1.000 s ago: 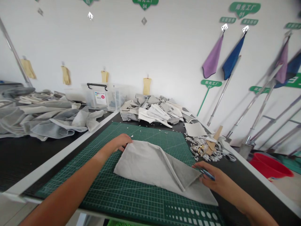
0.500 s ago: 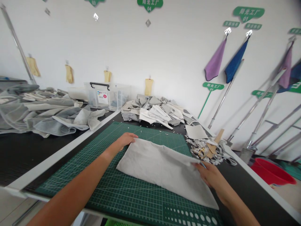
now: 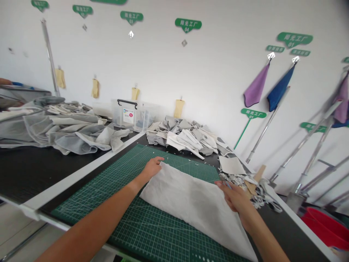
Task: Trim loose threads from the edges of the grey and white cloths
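Note:
A folded light grey cloth [image 3: 191, 207] lies on a green cutting mat [image 3: 131, 174], its near corner hanging past the mat's edge. My left hand [image 3: 152, 168] rests at the cloth's far corner, fingers flat and holding nothing. My right hand [image 3: 236, 200] lies on the cloth's right edge, with a blue pen [image 3: 227, 185] mostly hidden in its fingers. Just beyond that hand sits a heap of white cloth scraps [image 3: 231, 178], and a beige fabric square [image 3: 231, 165] lies behind it.
Grey cloth pieces [image 3: 185, 136] are heaped beyond the mat, with sheer grey fabric [image 3: 68, 134] on the left. A transparent plastic box [image 3: 128, 114] stands behind them. Metal poles [image 3: 300, 145] lean against the wall, above a red basin [image 3: 324, 227] on the floor.
The diagonal flap on the cloth has been laid open, so the cloth now lies flatter. My right hand has moved up to its right edge, and the view has tilted slightly.

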`<state>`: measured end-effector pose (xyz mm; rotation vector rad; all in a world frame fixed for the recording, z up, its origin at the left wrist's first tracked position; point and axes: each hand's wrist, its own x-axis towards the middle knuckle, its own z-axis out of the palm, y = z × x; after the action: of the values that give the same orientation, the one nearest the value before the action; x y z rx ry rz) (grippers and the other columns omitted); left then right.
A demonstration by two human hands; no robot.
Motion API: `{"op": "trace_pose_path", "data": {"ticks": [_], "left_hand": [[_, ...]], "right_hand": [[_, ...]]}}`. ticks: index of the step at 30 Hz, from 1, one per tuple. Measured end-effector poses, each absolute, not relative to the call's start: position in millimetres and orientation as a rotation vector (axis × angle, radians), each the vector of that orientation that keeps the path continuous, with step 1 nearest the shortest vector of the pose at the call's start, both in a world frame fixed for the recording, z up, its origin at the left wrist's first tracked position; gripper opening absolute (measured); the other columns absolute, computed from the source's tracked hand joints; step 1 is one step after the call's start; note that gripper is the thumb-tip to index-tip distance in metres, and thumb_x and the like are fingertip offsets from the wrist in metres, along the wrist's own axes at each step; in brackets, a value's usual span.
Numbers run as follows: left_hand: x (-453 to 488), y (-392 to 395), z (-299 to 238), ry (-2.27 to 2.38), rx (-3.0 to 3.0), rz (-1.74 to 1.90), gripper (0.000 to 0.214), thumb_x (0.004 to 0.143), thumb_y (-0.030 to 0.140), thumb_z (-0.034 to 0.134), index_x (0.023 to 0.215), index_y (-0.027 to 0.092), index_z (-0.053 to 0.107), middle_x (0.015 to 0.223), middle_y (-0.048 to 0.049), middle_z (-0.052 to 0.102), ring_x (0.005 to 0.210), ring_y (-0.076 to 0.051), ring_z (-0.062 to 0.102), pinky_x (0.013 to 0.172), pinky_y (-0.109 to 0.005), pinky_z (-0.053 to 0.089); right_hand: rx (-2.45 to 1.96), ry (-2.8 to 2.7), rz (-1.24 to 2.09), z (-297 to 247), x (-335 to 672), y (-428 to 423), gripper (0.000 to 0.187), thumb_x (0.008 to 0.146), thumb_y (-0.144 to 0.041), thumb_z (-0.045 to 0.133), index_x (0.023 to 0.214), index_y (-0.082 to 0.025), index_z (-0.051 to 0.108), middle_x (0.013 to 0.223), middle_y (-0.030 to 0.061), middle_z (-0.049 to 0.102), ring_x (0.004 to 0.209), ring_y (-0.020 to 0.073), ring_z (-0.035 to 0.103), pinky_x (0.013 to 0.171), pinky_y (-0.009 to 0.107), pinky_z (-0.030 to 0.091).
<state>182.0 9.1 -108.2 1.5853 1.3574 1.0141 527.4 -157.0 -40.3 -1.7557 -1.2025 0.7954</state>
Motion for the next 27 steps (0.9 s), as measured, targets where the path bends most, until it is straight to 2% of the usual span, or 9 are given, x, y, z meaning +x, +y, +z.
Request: {"op": "trace_pose_path", "data": {"ticks": [2,5,8,11,15,19,22,24,27], "left_hand": [[183.2,7.7,-108.1,1.352,1.579,1.047,0.062,0.067,0.004,0.06,0.128,0.013,0.066,0.104,-0.0101,0.075,0.088,-0.019,0.069,0.076,-0.026,0.051],[183.7,4.2,-105.7,1.331,1.579,1.072,0.057,0.067,0.005,0.06,0.123,0.014,0.069,0.094,-0.0074,0.075,0.085,-0.019,0.069,0.074,-0.026,0.051],[183.5,0.2,-101.9,1.287,1.584,1.109,0.049,0.068,0.007,0.06,0.115,0.014,0.073,0.088,-0.0064,0.075,0.083,-0.019,0.069,0.074,-0.026,0.052],[183.0,-1.4,-100.9,1.265,1.604,1.148,0.042,0.07,0.011,0.059,0.108,0.015,0.076,0.087,-0.0068,0.076,0.086,-0.021,0.069,0.077,-0.028,0.053],[181.9,2.6,-105.9,1.267,1.628,1.177,0.035,0.076,0.02,0.059,0.105,0.014,0.078,0.09,-0.008,0.077,0.088,-0.022,0.07,0.081,-0.03,0.053],[183.5,5.5,-109.2,1.171,1.69,1.238,0.032,0.084,0.032,0.059,0.1,0.012,0.079,0.103,-0.0102,0.077,0.1,-0.023,0.069,0.092,-0.03,0.05],[182.7,4.4,-106.2,1.197,1.794,1.189,0.033,0.09,0.035,0.054,0.098,0.015,0.079,0.105,-0.0096,0.077,0.102,-0.022,0.068,0.091,-0.029,0.049],[175.6,5.0,-102.5,1.322,1.915,1.105,0.03,0.091,0.032,0.054,0.103,0.017,0.076,0.105,-0.0098,0.076,0.101,-0.022,0.068,0.09,-0.03,0.048],[147.4,11.5,-96.9,1.753,2.113,0.975,0.037,0.089,0.032,0.059,0.12,0.014,0.067,0.116,-0.0165,0.071,0.113,-0.029,0.061,0.1,-0.038,0.041]], "right_hand": [[-1.719,-1.46,0.767,-34.2,488.8,-135.8,0.043,0.083,-0.053,0.059,0.101,-0.015,0.071,0.049,-0.0036,0.048,0.043,0.0109,0.044,0.044,0.021,0.029],[-1.573,-1.789,0.568,-29.2,430.5,-101.1,0.031,0.089,-0.044,0.054,0.09,-0.019,0.072,0.086,0.0038,0.072,0.079,0.0183,0.064,0.067,0.024,0.044],[-1.586,-1.888,0.452,-34.2,384.7,-68.9,0.029,0.092,-0.039,0.052,0.104,-0.022,0.072,0.109,0.004,0.073,0.1,0.022,0.065,0.084,0.029,0.046],[-1.661,-1.862,0.418,-51.3,360.1,-46.8,0.034,0.095,-0.039,0.049,0.121,-0.025,0.066,0.121,0.0039,0.07,0.108,0.0222,0.063,0.092,0.031,0.045],[-1.64,-1.873,0.395,-79.1,356.2,-37.7,0.035,0.098,-0.038,0.045,0.123,-0.025,0.066,0.123,0.0037,0.07,0.11,0.0215,0.064,0.095,0.031,0.045],[-1.617,-1.918,0.359,-92.7,360.6,-41.1,0.035,0.098,-0.037,0.044,0.123,-0.026,0.067,0.122,0.0031,0.07,0.111,0.021,0.065,0.095,0.03,0.044],[-1.63,-1.95,0.307,-93.7,360.1,-44.3,0.035,0.099,-0.038,0.044,0.123,-0.026,0.066,0.121,0.0034,0.071,0.11,0.022,0.065,0.093,0.03,0.044],[-1.639,-1.969,0.286,-93.1,359.3,-45.8,0.033,0.099,-0.038,0.044,0.12,-0.026,0.066,0.118,0.0031,0.072,0.109,0.0229,0.066,0.089,0.03,0.044],[-1.649,-1.979,0.265,-93.0,359.1,-46.9,0.031,0.099,-0.038,0.043,0.116,-0.026,0.067,0.114,0.0033,0.073,0.106,0.0226,0.066,0.085,0.029,0.043]]}}
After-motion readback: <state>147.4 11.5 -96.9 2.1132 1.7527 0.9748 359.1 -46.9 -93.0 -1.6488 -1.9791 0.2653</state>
